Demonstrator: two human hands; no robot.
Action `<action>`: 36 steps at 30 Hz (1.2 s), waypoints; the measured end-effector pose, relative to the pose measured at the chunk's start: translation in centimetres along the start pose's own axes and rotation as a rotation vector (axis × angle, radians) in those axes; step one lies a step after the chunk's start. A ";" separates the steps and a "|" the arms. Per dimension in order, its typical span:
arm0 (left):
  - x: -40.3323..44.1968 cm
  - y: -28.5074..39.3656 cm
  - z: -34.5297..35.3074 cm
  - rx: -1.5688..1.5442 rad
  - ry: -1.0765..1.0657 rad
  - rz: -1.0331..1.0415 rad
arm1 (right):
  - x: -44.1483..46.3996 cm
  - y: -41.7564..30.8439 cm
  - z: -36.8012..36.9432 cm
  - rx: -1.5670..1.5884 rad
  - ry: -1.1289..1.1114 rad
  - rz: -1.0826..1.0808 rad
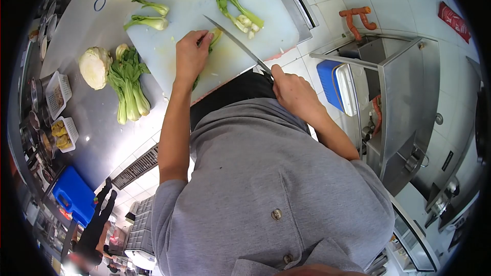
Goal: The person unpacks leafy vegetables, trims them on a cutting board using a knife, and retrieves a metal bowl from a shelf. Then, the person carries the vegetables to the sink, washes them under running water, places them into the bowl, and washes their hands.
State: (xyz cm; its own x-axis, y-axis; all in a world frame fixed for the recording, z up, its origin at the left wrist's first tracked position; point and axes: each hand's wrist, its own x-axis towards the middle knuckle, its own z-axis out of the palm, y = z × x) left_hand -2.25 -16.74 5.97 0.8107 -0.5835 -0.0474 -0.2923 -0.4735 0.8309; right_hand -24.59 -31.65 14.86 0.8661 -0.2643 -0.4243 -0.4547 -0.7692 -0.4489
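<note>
My right hand (298,94) is closed around the handle of a long knife (238,44), whose blade points up and left over a white cutting board (184,0). On the board, my left hand (192,55) grips a bok choy (215,38), its pale end toward the blade and its leaves partly hidden under the hand. Cut bok choy pieces (240,15) lie beyond the knife. Two more bok choy pieces (148,22) rest at the board's left edge. Small scraps dot the board.
Left of the board, a bunch of bok choy (131,89) and a cabbage (95,68) sit on the steel counter (97,138). White baskets (58,93) line its far side. A blue-and-white cooler (337,87) stands at right. Another person (92,235) is at lower left.
</note>
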 end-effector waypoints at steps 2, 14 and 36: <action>0.0 0.0 0.0 -0.001 0.008 0.024 | 0.1 0.4 -0.4 0.002 -0.012 -0.006; -0.7 0.9 -1.9 -0.099 -0.072 -0.013 | 3.2 3.0 1.4 0.081 0.006 -0.063; -2.8 -3.1 -20.3 0.459 0.327 -0.091 | 2.4 4.8 2.4 0.303 -0.022 0.010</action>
State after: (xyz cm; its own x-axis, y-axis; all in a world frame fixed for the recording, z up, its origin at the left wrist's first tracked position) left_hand 6.67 -0.26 14.77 0.9364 -0.3269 0.1274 -0.3452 -0.7933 0.5016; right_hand -25.24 -34.59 9.77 0.8580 -0.2554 -0.4456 -0.5073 -0.5574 -0.6573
